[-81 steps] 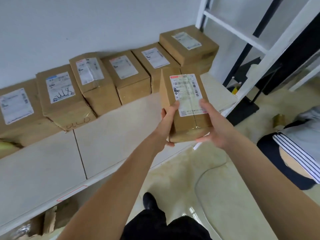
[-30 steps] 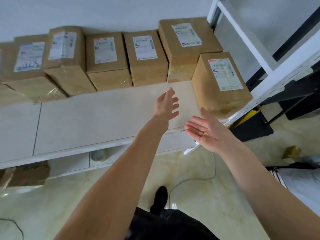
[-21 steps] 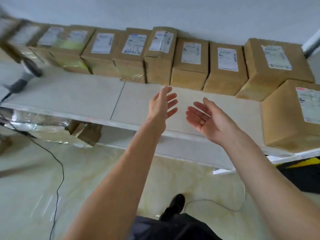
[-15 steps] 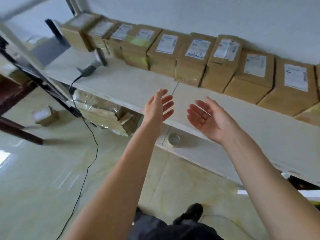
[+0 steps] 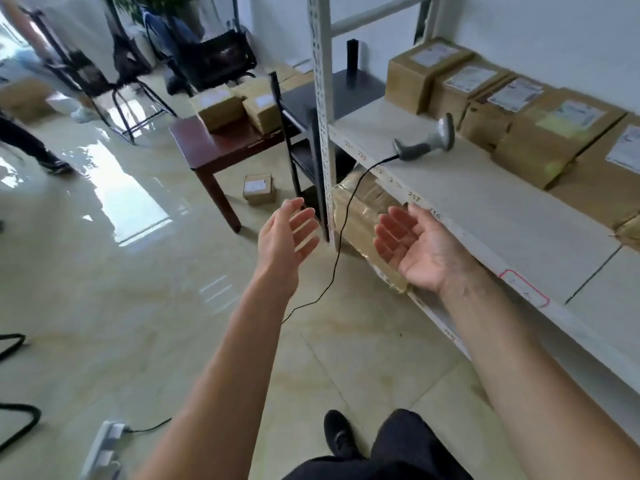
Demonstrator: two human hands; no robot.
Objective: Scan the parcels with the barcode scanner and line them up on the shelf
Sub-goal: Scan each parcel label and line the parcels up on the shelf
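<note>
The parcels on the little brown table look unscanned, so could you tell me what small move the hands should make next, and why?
Probably reach the left hand toward the nearer parcel on the brown table. Both hands are empty, the right hand palm up, so nothing is ready to scan. The barcode scanner lies on the shelf in front of the lined-up parcels.

The white shelf (image 5: 491,216) holds a row of brown parcels (image 5: 519,116) and a grey barcode scanner (image 5: 427,142).
</note>
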